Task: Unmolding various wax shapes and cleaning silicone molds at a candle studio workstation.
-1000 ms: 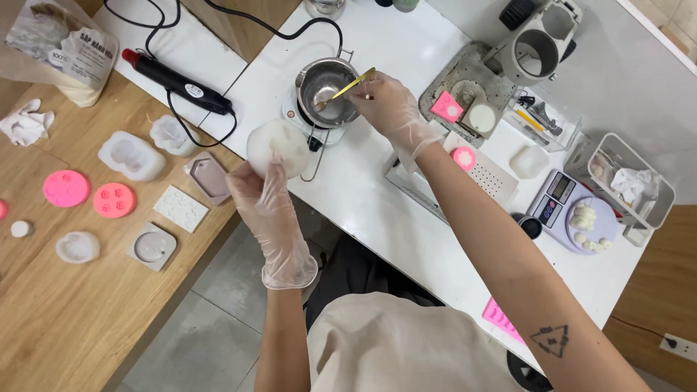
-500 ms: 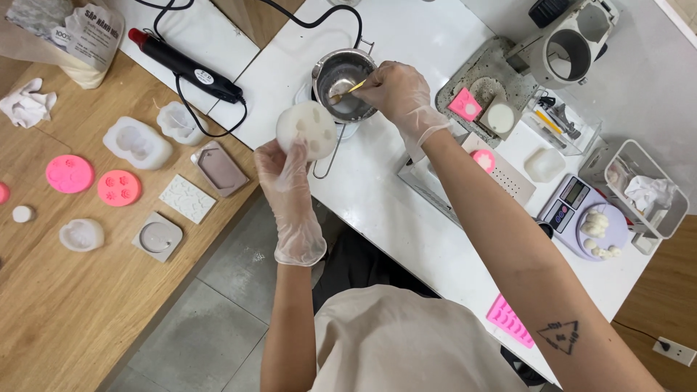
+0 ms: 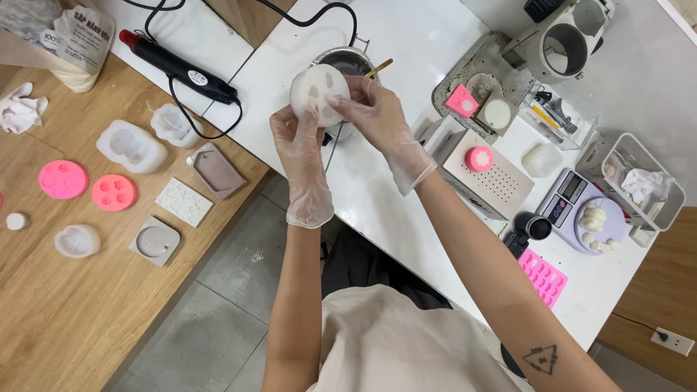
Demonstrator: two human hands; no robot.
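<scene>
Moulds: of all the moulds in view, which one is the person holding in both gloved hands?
The round white mould, raised above the white table; every other mould lies flat on a surface.

White round mould (image 3: 321, 88) with grey spots; clear gloves on left hand (image 3: 299, 145) and right hand (image 3: 372, 116); 2 pink moulds (image 3: 64, 179); black heat gun (image 3: 178, 67), red tip; white table (image 3: 428, 43); pink tray (image 3: 544, 276).

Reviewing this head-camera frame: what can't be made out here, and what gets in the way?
- Metal pot: its contents are hidden behind the white round mould held by the left hand and right hand.
- Stick: only the yellow end shows; the right hand covers the rest.
- Grey machine: cut off by the top edge.
- Scale display: too small to read.
</scene>
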